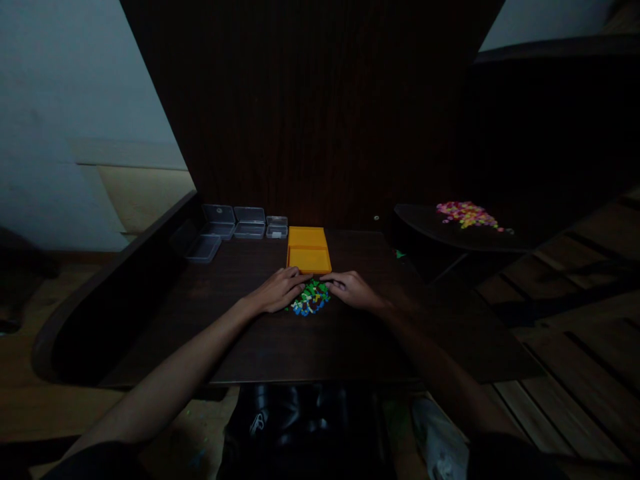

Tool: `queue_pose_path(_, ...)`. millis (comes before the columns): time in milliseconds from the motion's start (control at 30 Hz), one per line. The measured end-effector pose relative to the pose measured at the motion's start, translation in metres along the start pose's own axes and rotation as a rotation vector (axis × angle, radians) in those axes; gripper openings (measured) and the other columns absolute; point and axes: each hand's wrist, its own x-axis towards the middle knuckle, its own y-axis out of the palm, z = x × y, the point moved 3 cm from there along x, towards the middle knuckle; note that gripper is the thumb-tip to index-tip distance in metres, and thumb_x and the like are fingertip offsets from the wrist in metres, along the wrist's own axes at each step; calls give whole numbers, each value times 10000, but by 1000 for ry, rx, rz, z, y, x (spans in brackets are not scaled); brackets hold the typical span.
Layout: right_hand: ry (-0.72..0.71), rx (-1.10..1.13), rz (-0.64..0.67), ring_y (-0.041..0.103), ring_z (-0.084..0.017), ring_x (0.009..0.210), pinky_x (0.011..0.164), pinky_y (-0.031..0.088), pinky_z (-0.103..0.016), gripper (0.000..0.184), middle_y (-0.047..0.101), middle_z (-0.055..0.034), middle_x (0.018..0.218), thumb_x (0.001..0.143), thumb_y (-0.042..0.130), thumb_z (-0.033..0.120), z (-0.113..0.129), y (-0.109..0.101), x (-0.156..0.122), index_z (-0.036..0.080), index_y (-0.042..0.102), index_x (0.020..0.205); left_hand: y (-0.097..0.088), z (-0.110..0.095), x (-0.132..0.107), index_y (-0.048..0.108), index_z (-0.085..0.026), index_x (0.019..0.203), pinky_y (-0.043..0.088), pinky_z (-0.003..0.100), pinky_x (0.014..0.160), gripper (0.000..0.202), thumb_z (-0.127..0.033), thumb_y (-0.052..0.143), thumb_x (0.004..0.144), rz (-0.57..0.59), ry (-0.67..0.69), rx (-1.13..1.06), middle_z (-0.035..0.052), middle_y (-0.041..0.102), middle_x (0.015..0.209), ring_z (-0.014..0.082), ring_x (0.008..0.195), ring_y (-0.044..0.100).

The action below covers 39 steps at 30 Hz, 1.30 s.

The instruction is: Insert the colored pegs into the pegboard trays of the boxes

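On the dark surface [345, 347], a small pile of green, blue, white and yellow pieces [310, 305] lies between the two hands. The left hand [283, 291] is at its left side, palm down, and the right hand [351, 291] is at its right side, with the index finger stretched inward. I cannot tell whether the fingers of either hand grasp a piece. Just beyond the pile is an open yellow box [309, 259]. Farther to the left stand clear plastic boxes [249, 231], their lids raised. On the right, a shelf [425, 221] carries pink and yellow beads [467, 214].
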Motion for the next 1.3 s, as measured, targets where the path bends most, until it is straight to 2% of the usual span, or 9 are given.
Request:
queue_pose_path(167,-28,14,22,604,-131,651,630,425,-227,245,726,-50,818,874,535,221,-1,2,0,168,733,1009,1,-1,2,590,-181,1240,423,355,895,378,-288,329,988,-13,-4,-8,78,588,967,207,953,563)
queue_pose_path(267,-20,27,16,631,-142,706,668,444,-237,270,735,-53,876,867,499,171,-3,0,-1,180,729,1008,-1,-2,2,558,-182,1272,417,356,921,388,-288,308,995,-29,-6,-43,87,601,1040,210,1006,563)
queue_pose_path(400,12,18,23,585,-128,610,590,404,-222,255,699,-34,745,854,516,188,-7,0,-2,167,728,995,0,-3,1,523,-177,1320,427,355,901,404,-304,320,994,-10,2,-31,89,607,1013,214,989,576)
queue_pose_path(567,11,26,21,516,-106,551,553,358,-206,206,646,-7,656,835,560,215,-8,-1,-2,169,730,942,2,-2,1,584,-172,1234,439,337,889,361,-283,346,986,-35,19,-62,86,633,1008,201,962,592)
queue_pose_path(733,78,57,32,464,-93,519,519,326,-197,177,569,26,576,828,572,237,-8,-2,-2,156,716,892,0,-3,1,610,-167,1187,445,339,906,340,-264,359,980,-54,-10,-114,86,646,1040,201,991,592)
queue_pose_path(900,133,97,63,443,-88,502,501,316,-200,186,528,40,547,832,572,283,-8,-4,-1,145,696,851,1,-3,2,562,-175,1284,455,346,889,378,-271,377,968,-45,-1,-68,87,636,1000,208,963,594)
queue_pose_path(1033,158,146,94,443,-85,503,499,318,-201,167,545,45,559,818,592,285,-8,-5,-1,150,685,852,3,-3,3,603,-191,1244,458,330,864,366,-283,374,973,-20,7,-31,71,631,930,191,893,602)
queue_pose_path(1300,191,212,131,460,-86,514,502,333,-202,183,572,39,583,809,617,311,-8,-7,-3,150,686,861,3,-6,1,628,-178,1182,481,320,863,366,-317,352,986,-52,-6,-26,78,669,967,187,896,625)
